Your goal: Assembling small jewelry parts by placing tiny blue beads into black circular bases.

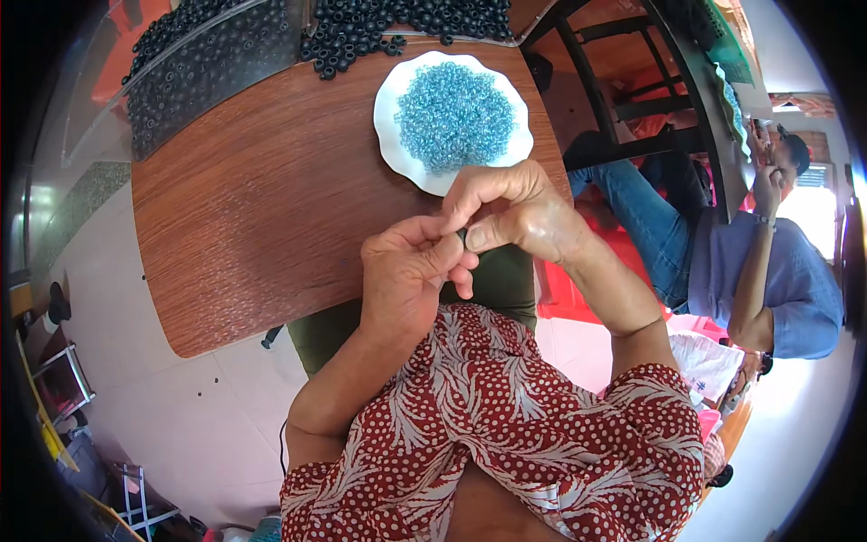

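My left hand (402, 275) and my right hand (524, 221) meet in front of me, just off the table's near edge. The left thumb and fingers pinch a small black piece (462, 235), mostly covered by fingertips. My right thumb presses against it, and the bent right fingers come down close beside it; whether they hold something tiny as well is hidden. Right behind my right hand stands a white plate with a wavy rim (388, 135), heaped with tiny clear blue pieces (456, 113).
Black ring-shaped pieces (361, 23) lie piled at the table's far side. More fill a clear plastic bin (217, 81) at the far left. The brown wooden table (262, 217) has a rounded near-left corner. At right, a person in a blue shirt (768, 280) sits at another table.
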A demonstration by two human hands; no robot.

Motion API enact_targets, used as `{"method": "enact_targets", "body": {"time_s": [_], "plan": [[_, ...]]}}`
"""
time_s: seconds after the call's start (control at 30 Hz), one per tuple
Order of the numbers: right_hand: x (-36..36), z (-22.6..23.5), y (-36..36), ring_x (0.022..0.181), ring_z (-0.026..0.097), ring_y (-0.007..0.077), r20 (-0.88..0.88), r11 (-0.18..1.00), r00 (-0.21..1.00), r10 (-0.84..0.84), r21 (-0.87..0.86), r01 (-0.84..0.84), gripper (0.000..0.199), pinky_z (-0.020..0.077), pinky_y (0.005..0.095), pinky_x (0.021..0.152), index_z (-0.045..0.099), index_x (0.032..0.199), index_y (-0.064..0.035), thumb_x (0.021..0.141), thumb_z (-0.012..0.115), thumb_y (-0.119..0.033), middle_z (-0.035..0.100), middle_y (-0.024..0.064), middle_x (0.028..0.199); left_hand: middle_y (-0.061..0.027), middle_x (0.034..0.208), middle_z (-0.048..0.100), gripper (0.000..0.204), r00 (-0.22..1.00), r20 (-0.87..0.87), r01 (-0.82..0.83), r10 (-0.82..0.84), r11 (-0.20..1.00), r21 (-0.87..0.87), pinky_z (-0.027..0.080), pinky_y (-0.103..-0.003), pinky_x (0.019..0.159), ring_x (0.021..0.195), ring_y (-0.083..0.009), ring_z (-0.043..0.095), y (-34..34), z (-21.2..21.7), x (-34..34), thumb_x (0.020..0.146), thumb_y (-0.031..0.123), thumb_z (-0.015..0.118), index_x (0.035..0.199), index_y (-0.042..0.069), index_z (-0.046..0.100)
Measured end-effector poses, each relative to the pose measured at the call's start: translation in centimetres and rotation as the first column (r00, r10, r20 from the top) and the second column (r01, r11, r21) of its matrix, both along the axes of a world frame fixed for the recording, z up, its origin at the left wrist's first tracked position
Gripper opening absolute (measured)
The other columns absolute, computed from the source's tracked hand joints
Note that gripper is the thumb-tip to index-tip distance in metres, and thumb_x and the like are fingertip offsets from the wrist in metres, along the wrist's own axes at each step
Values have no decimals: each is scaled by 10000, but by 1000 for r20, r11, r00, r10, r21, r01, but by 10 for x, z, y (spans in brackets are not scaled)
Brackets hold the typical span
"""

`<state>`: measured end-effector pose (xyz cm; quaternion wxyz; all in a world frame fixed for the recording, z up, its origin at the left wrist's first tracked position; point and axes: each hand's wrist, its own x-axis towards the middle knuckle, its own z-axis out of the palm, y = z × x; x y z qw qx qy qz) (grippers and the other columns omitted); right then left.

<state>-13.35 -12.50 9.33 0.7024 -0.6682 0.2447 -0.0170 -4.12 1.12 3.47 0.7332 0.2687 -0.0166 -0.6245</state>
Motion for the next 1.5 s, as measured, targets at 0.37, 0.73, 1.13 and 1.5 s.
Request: {"method": "enact_targets", "body": {"time_s": [0.37,0.73,1.13,1.5], "plan": [[1,3,3,818,557,130,45,1000,999,0,24,-1,218,454,244,710,671,850,-3,650,665,85,572,31,837,-146,746,627,137,999,23,36,-36,999,26,497,-288,497,564,-178,587,1,7,11,830,22,595,927,-75,582],[46,1,-68,771,588,109,163,931,970,-179,-291,220,175,474,241,705,648,949,21,779,636,-21,649,68,857,-116,762,612,176,527,775,-358,350,918,-171,455,-244,532,570,-144,548,-21,79,129,795,19,618,947,-66,589],[111,-42,-138,645,638,234,214,540,965,-152,-800,262,166,490,343,609,680,843,-25,711,583,-1,650,154,699,-65,933,625,376,-342,939,-668,40,693,-272,465,-246,672,777,-137,580,-78,84,236,757,54,656,1123,18,580],[156,-64,-148,785,611,363,-116,78,992,42,-990,-119,173,483,456,671,665,772,-68,668,557,18,629,188,786,-47,1027,558,312,100,945,-428,311,871,-242,427,-215,764,904,-107,522,-48,39,134,802,-36,584,1112,-8,565]]}}
